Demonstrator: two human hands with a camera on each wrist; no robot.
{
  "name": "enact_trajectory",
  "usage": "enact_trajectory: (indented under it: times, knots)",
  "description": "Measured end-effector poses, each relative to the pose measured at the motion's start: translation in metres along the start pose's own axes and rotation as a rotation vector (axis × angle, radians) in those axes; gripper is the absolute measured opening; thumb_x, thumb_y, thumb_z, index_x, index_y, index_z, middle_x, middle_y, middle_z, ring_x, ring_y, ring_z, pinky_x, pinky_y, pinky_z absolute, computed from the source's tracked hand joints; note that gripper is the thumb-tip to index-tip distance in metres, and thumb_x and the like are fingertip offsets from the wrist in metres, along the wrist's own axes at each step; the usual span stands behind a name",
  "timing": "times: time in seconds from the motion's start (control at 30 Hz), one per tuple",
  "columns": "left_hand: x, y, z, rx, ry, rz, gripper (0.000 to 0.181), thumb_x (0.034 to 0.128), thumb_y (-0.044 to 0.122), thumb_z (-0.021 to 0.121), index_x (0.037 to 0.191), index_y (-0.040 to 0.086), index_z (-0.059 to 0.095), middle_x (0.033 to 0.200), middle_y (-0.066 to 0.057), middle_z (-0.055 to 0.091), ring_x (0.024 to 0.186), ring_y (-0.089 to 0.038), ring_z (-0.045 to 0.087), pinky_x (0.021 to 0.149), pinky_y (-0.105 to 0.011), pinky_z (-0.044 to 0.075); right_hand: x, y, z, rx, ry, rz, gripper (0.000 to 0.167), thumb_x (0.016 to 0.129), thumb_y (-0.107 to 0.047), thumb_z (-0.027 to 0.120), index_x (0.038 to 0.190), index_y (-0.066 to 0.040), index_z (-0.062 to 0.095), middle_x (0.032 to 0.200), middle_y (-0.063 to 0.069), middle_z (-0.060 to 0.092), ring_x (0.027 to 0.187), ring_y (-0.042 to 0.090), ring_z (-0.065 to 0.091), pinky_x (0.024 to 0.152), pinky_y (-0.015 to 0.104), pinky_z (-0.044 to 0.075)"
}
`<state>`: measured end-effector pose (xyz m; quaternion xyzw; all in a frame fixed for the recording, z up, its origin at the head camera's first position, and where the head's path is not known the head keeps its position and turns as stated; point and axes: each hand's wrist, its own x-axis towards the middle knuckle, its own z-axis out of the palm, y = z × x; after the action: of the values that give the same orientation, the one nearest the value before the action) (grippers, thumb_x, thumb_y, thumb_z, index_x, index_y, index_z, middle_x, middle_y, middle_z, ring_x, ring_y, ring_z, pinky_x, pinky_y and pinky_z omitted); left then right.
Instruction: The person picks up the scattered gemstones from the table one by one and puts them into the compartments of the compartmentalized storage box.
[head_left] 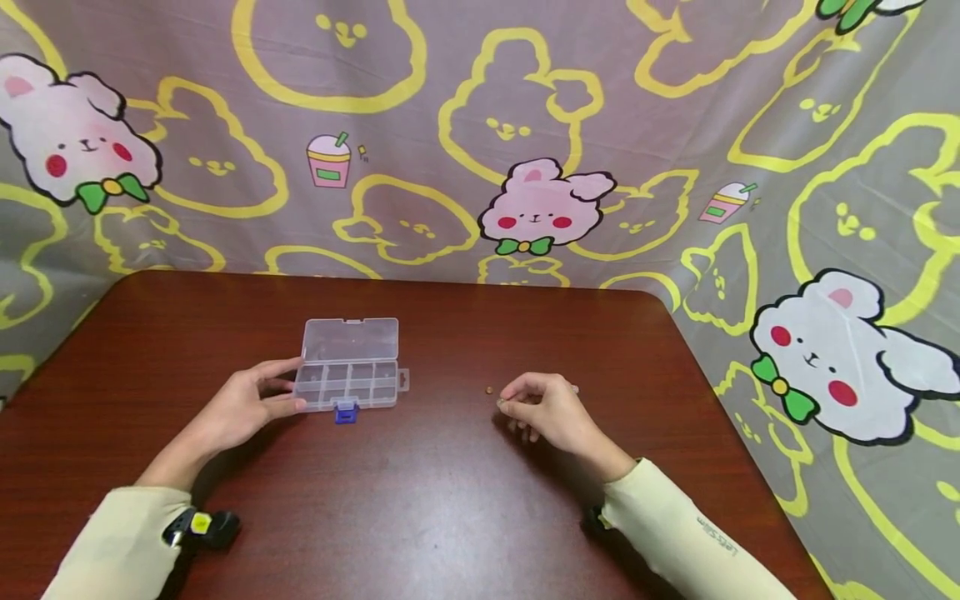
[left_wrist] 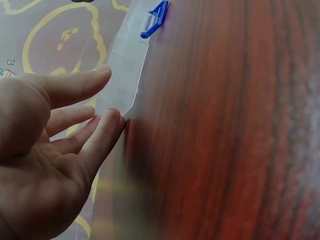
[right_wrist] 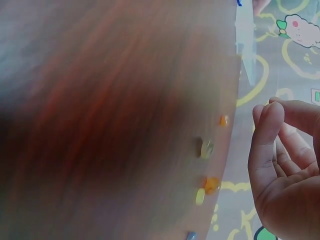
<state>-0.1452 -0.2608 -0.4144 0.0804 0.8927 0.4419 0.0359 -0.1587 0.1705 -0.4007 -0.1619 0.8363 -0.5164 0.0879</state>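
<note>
A clear plastic compartment box point(head_left: 347, 385) with a blue latch point(head_left: 346, 414) lies on the table, its lid point(head_left: 351, 340) folded back. My left hand point(head_left: 243, 407) holds the box's left end, thumb at the front corner and a finger at the rear. My right hand point(head_left: 551, 412) is to the right of the box, above the tabletop. Its thumb and forefinger meet at the tips around a tiny pale piece, mostly hidden. One small orange-brown bead point(head_left: 489, 390) sits just left of these fingertips. The right wrist view shows an orange bead point(right_wrist: 212, 185) beside a yellow bead point(right_wrist: 200, 196).
More small pieces lie on the table by the right hand: a clear yellowish bead point(right_wrist: 206, 149), another orange bead point(right_wrist: 224, 120) and a bluish one point(right_wrist: 192, 236). The dark brown table point(head_left: 420, 517) meets a patterned cloth point(head_left: 420, 150) at its back and right.
</note>
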Motion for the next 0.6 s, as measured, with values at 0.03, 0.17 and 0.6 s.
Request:
enact_trajectory:
  times: [0.03,0.17,0.6]
  knots:
    - [0.0,0.0,0.0,0.002,0.0,-0.001,0.068,0.0901,0.013,0.077,0.146,-0.008,0.044,0.138,-0.031,0.049,0.115,-0.043,0.059,0.076,-0.017,0.047,0.002,-0.001,0.002,0.012,-0.002,0.001,0.007,0.088,-0.001,0.075,0.095,-0.003,0.072,0.076,0.02,0.069,0.054,0.033,0.062,0.044,0.033,0.049]
    - [0.0,0.001,-0.001,-0.01,-0.004,-0.008,0.067,0.0903,0.013,0.076,0.146,-0.008,0.044,0.137,-0.031,0.051,0.114,-0.043,0.059,0.076,-0.018,0.047,0.008,-0.004,0.009,0.031,-0.006,-0.006,0.008,0.088,0.0,0.075,0.094,-0.002,0.072,0.078,0.022,0.069,0.055,0.033,0.062,0.043,0.033,0.049]
    - [0.0,0.002,-0.001,-0.032,-0.003,-0.035,0.067,0.0912,0.012,0.075,0.148,-0.006,0.043,0.136,-0.03,0.052,0.114,-0.041,0.059,0.074,-0.019,0.049,0.032,-0.019,0.033,0.042,-0.035,-0.029,0.007,0.088,-0.001,0.075,0.093,-0.002,0.072,0.077,0.023,0.068,0.054,0.035,0.062,0.042,0.036,0.05]
